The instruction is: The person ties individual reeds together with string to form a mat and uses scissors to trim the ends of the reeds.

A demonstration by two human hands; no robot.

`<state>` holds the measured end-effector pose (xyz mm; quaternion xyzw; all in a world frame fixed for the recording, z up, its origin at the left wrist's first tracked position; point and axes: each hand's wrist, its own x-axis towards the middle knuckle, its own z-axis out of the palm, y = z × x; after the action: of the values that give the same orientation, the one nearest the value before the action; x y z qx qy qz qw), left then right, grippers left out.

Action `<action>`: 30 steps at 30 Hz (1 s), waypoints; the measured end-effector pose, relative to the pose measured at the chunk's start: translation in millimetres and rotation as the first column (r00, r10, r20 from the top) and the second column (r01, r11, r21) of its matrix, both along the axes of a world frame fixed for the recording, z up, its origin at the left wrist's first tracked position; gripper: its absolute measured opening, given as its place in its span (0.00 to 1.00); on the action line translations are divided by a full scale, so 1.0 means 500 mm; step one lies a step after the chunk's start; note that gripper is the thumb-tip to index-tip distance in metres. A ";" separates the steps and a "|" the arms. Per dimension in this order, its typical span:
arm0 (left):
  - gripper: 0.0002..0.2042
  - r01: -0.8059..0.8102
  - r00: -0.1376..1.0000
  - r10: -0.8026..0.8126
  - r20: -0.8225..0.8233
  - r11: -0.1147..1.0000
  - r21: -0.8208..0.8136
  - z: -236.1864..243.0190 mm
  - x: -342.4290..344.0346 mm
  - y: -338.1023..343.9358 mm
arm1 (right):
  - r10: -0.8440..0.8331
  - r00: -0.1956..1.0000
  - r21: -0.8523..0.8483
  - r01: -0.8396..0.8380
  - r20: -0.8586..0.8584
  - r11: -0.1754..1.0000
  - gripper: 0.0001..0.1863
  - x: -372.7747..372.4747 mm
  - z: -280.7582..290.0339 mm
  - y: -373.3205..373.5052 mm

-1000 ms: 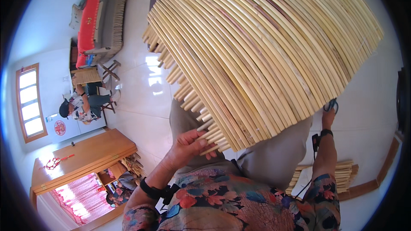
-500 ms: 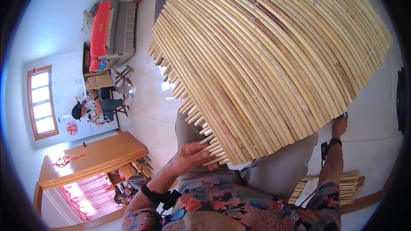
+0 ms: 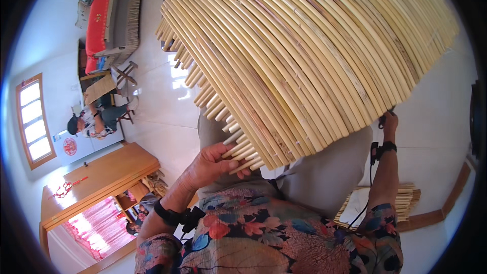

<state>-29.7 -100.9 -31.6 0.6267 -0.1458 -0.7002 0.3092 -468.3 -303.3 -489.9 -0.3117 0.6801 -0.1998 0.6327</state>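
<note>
A large mat of pale straw-coloured reed stalks (image 3: 299, 71), tied side by side, spreads over my lap and away to the far right. Some stalks are streaked brown. Along its left edge the stalk ends (image 3: 213, 109) stick out unevenly, with a second layer showing underneath. My left hand (image 3: 215, 162) is closed around several stalk ends at the near left corner, thumb on top. At the mat's right near edge is my right hand (image 3: 389, 123), its fingers curled around a small dark object that I cannot make out. Part of that hand is hidden.
A bundle of reeds (image 3: 406, 203) lies on the floor at the lower right. Far left, a seated person (image 3: 99, 122) holds a smaller mat near a folding stool (image 3: 125, 73). A wooden cabinet (image 3: 101, 177) and a sofa with red cloth (image 3: 99, 25) stand left.
My view has shifted, so the room and mat appear higher and further left. My left hand keeps its grip on the stalk ends. The far person's smaller mat has tilted.
</note>
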 end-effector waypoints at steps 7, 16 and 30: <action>0.14 -0.083 0.997 0.082 -0.013 0.993 -0.087 -0.047 -0.005 0.007 | -0.335 0.865 -0.053 0.380 0.374 0.923 0.11 0.037 0.418 0.058; 0.10 0.001 0.994 -0.018 -0.105 0.987 -0.160 -0.106 0.002 -0.022 | 0.461 0.789 -0.247 -0.392 0.405 0.886 0.27 0.213 0.858 0.299; 0.07 -0.154 0.947 0.030 -0.320 0.917 -0.369 -0.183 -0.019 -0.009 | 0.657 0.713 -0.136 -0.646 0.245 0.751 0.25 0.334 0.834 0.339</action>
<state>-39.5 -105.3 -123.1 0.4423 -0.2020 -0.7307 0.4792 -301.2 -133.6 -72.9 -0.5125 0.4268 -0.0191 0.7449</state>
